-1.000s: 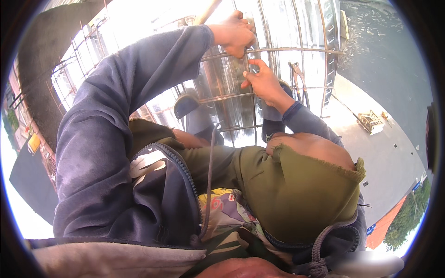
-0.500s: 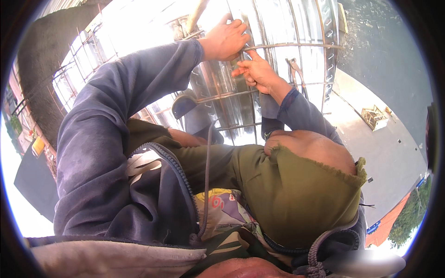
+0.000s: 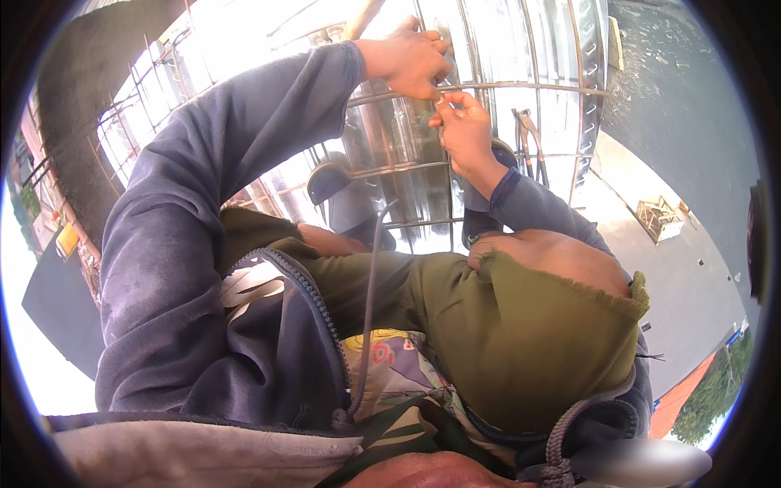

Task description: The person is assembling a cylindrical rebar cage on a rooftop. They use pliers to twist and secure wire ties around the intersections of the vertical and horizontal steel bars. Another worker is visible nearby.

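Note:
At a crossing of reinforcing bars (image 3: pixel 521 84), my two hands meet over shiny ribbed metal decking (image 3: pixel 399 134). My left hand (image 3: pixel 413 63) comes from the far left side, its fingers bent down onto the crossing. Just below and to the right, my right hand (image 3: pixel 469 132) pinches with thumb and fingertips close under the bar. Whatever lies between the fingers of either hand is too small or hidden to make out. A pair of pincers (image 3: pixel 533 140) with slim handles rests on the bar grid right of my right hand.
My shoe (image 3: pixel 329 183) stands on the decking amid the bars, below my left hand. To the left rises a dark concrete beam (image 3: pixel 77 106) with thin upright bars beside it. A small wooden frame (image 3: pixel 659 220) lies on the grey floor (image 3: pixel 691 276) at right.
My right hand's fingers, stretched out and loose before, are now drawn together in a pinch at the bar. My left hand has shifted slightly up and right, fingers still bent over the crossing.

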### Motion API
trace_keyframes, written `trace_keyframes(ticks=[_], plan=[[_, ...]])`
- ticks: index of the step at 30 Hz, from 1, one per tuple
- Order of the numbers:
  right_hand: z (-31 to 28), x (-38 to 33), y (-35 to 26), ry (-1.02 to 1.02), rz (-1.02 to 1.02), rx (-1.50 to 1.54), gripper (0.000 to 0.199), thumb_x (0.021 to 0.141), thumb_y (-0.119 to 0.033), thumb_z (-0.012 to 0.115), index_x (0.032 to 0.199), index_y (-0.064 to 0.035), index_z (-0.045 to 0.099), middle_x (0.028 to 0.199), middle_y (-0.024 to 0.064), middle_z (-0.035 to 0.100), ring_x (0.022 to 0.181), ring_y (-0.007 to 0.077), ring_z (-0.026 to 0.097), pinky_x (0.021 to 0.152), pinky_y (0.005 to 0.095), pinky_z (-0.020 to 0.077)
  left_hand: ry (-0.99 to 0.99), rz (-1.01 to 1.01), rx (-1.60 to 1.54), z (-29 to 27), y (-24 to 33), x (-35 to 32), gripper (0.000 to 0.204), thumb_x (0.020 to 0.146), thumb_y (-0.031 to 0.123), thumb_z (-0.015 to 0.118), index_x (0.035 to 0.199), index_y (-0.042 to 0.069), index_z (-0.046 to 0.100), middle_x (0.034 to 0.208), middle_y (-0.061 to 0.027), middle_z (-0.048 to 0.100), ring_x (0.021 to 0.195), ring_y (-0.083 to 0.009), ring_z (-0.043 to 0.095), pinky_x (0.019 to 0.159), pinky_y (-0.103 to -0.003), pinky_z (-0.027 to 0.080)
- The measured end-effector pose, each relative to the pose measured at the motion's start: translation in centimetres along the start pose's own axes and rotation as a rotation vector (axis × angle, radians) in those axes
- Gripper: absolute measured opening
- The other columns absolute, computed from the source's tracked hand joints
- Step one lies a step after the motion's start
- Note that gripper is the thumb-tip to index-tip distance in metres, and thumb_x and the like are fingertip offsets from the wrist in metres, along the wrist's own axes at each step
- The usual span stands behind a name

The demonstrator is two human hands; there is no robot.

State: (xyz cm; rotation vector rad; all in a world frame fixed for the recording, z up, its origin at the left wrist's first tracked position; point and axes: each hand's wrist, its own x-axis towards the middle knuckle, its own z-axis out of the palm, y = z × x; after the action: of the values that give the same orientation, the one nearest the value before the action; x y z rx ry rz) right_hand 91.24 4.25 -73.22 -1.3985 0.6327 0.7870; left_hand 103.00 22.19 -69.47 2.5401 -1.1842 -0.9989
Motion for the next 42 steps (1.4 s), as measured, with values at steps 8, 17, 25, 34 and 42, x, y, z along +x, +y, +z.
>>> trace_keyframes(ticks=[8,17,25,34,42], plan=[[-1.1,0.4,-2.0,-0.189,0.048,-0.195,0.022,0.111,-0.030,0.058,0.112,-0.0075,0.062,0.073,-0.0027,0.053,0.057,0.0041,0.043,0.050,0.0236,0.0329,-0.031,-0.015,-0.061,0.5,-0.8,1.3,0.031,0.096,0.036,0.061,0.116,0.021,0.079,0.112,-0.0094,0.067,0.121,-0.0244,0.059,0.105,-0.054,0.036],[-1.3,0.1,-2.5,-0.317,0.142,-0.244,0.021,0.112,-0.031,0.055,0.105,-0.0111,0.060,0.082,-0.0049,0.052,0.067,0.0036,0.046,0.057,0.0220,0.0373,0.092,-0.074,-0.076,1.4,-0.2,1.5,0.025,0.102,0.037,0.063,0.118,0.026,0.078,0.111,-0.0057,0.068,0.114,-0.0257,0.064,0.098,-0.054,0.038],[-0.8,0.4,-2.2,-0.229,0.009,-0.164,0.019,0.110,-0.026,0.054,0.105,-0.0088,0.062,0.077,-0.0051,0.052,0.065,0.0046,0.045,0.057,0.0241,0.0396,0.071,-0.062,-0.019,1.7,-0.5,2.2,0.022,0.103,0.028,0.061,0.117,0.018,0.075,0.112,-0.0073,0.070,0.113,-0.0294,0.066,0.096,-0.056,0.038],[-1.6,2.1,-0.8,-0.238,-0.128,-0.191,0.016,0.107,-0.018,0.052,0.098,-0.0078,0.060,0.078,-0.0066,0.046,0.069,0.0044,0.041,0.062,0.0232,0.0361,0.067,-0.109,-0.079,2.0,-0.8,3.0,0.021,0.094,0.021,0.067,0.110,0.019,0.079,0.113,-0.0058,0.074,0.108,-0.0287,0.069,0.095,-0.054,0.038],[-1.5,1.1,-2.1,-0.242,-0.149,-0.210,0.016,0.107,-0.018,0.053,0.098,-0.0085,0.061,0.074,-0.0082,0.044,0.064,0.0018,0.038,0.055,0.0220,0.0311,-0.098,-0.201,-0.086,1.2,-0.1,3.3,0.021,0.095,0.026,0.066,0.109,0.022,0.081,0.100,-0.0031,0.076,0.114,-0.0271,0.063,0.092,-0.055,0.034]])
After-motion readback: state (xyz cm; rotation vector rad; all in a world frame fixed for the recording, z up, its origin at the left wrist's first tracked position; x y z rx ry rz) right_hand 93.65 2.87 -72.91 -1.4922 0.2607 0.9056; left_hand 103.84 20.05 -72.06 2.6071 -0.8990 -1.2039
